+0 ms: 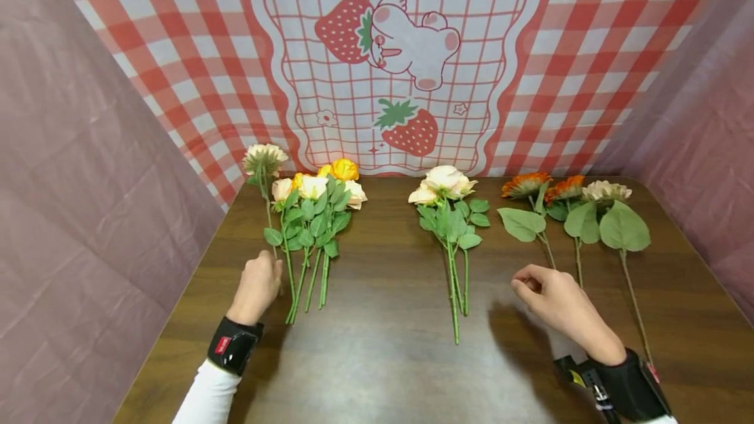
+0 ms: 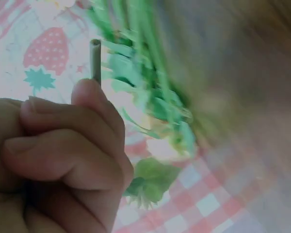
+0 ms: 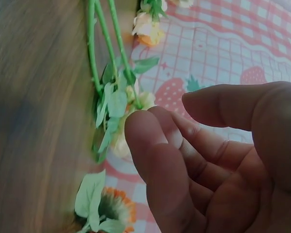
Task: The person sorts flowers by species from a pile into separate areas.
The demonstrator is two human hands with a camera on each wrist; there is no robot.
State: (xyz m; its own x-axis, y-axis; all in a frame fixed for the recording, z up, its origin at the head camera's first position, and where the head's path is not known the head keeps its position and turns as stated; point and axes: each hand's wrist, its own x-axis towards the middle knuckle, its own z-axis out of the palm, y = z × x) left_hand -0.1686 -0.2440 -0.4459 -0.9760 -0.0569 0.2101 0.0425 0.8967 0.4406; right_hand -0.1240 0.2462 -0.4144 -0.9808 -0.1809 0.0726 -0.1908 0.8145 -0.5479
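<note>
My left hand (image 1: 257, 285) grips the stem of a cream, many-petalled artificial flower (image 1: 264, 158) at the table's left side. That bloom stands upright behind the fist, beside a bunch of cream and orange roses (image 1: 314, 187). In the left wrist view, the cut stem end (image 2: 95, 59) pokes out past the curled fingers. My right hand (image 1: 562, 306) hovers over the right part of the table, fingers loosely bent and thumb apart from them, with nothing held. Closest to it are the stems of orange flowers (image 1: 526, 184) with broad leaves.
Pale roses (image 1: 444, 180) with green stems lie mid-table. Another cream flower (image 1: 607, 191) lies at the far right, its long stem running toward the right wrist. A checked strawberry cloth (image 1: 406, 129) hangs behind the brown table (image 1: 377, 371); pinkish drapes hang at both sides.
</note>
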